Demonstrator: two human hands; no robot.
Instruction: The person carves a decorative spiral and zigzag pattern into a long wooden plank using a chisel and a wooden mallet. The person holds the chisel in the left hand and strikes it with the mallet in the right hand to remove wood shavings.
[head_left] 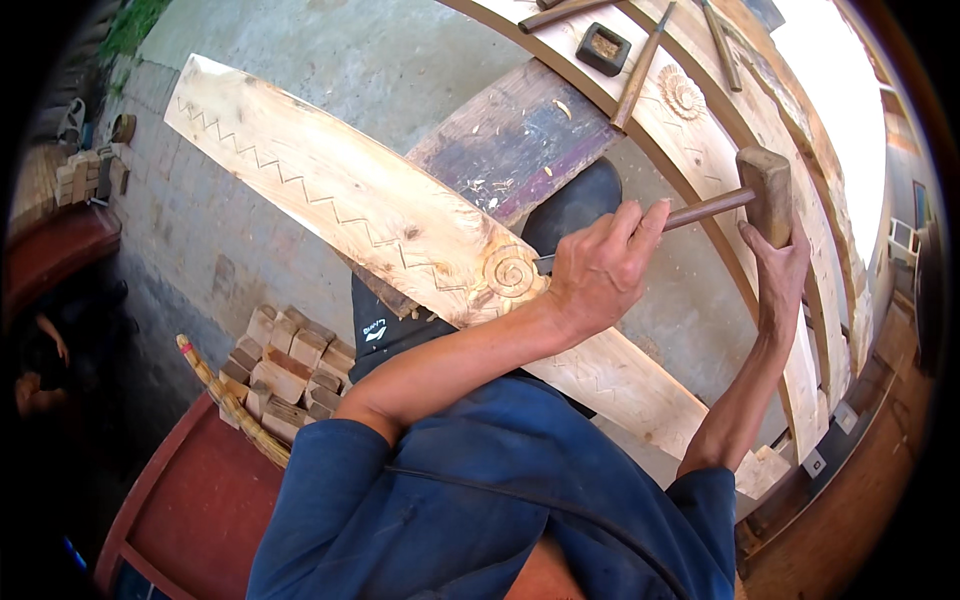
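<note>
Left hand grips chisel, blade at edge of spiral carving on long pale plank. Zigzag line runs along plank. Right hand holds wooden mallet at chisel's handle end. Upper right: curved board with carved rosette, black square dish. Lower left: piled wood blocks.

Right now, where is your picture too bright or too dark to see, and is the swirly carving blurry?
Head view: the white area at upper right glares, its detail washed out; the lower left is so dark that little shows; black corners surround the fisheye picture; the spiral carving looks fairly sharp beside the chisel in the left hand.
</note>
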